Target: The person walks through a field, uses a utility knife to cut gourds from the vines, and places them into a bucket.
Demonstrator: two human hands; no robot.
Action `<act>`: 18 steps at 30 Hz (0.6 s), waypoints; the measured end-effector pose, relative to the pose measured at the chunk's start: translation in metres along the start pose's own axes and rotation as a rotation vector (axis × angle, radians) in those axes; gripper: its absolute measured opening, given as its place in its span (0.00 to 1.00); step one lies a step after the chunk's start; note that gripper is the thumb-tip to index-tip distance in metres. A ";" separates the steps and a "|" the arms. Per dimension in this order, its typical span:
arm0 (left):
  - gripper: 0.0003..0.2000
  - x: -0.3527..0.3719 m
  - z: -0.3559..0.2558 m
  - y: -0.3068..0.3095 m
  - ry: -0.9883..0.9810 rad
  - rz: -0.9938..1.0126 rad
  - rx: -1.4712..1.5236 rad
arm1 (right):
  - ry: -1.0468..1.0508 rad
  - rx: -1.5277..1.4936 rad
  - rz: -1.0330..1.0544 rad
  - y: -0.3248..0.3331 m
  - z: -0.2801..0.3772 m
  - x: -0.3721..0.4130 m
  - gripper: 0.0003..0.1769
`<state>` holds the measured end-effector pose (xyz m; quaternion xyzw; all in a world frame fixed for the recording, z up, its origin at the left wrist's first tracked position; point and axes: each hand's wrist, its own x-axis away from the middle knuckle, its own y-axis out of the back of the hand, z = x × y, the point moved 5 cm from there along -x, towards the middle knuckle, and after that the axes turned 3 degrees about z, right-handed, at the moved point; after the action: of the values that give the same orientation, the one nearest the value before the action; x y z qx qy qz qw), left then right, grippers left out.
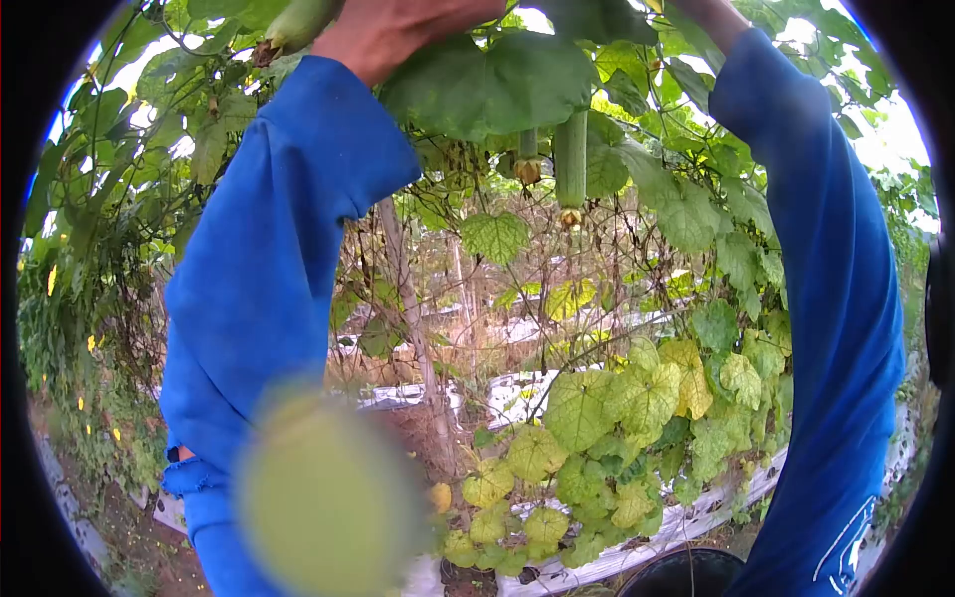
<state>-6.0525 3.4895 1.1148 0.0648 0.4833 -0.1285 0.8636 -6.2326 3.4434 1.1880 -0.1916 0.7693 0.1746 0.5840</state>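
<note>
Both arms, in blue sleeves, reach up to the top of the view. My left hand [403,28] is cut off by the top edge beside a large green leaf [487,85]; its fingers are hidden. Only the wrist of my right hand [711,22] shows at the top right, with the fingers out of view. Under the leaf hang two long green gourds; the longer gourd [571,164] has a dried flower at its tip. Another pale green gourd [301,22] is next to my left wrist.
Leafy vines surround the arms, with yellowing leaves [617,403] lower down. A wooden pole [413,318] stands behind. A dark round container [681,574] is at the bottom. A blurred yellow-green shape [323,497] covers part of the lower left.
</note>
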 end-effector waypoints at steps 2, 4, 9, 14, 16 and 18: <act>0.11 0.002 -0.001 0.000 -0.004 0.021 0.026 | 0.049 -0.014 -0.066 0.007 0.001 0.007 0.30; 0.13 0.002 -0.001 -0.001 -0.008 0.036 -0.043 | 0.057 -0.033 -0.065 0.013 0.005 0.013 0.27; 0.15 0.008 -0.001 0.000 -0.039 0.046 0.007 | -0.009 -0.115 -0.047 0.020 0.015 0.034 0.26; 0.14 0.015 0.008 -0.008 -0.077 0.065 -0.029 | 0.123 -0.162 -0.194 0.011 0.010 0.054 0.22; 0.12 0.014 0.010 -0.011 -0.066 0.056 -0.072 | 0.094 -0.258 -0.251 0.011 0.006 0.063 0.20; 0.12 0.013 0.011 -0.009 -0.090 0.028 -0.067 | 0.141 -0.204 -0.279 0.014 0.005 0.070 0.20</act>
<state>-6.0395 3.4762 1.1092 0.0367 0.4469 -0.1032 0.8879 -6.2526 3.4517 1.1202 -0.3667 0.7523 0.1552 0.5249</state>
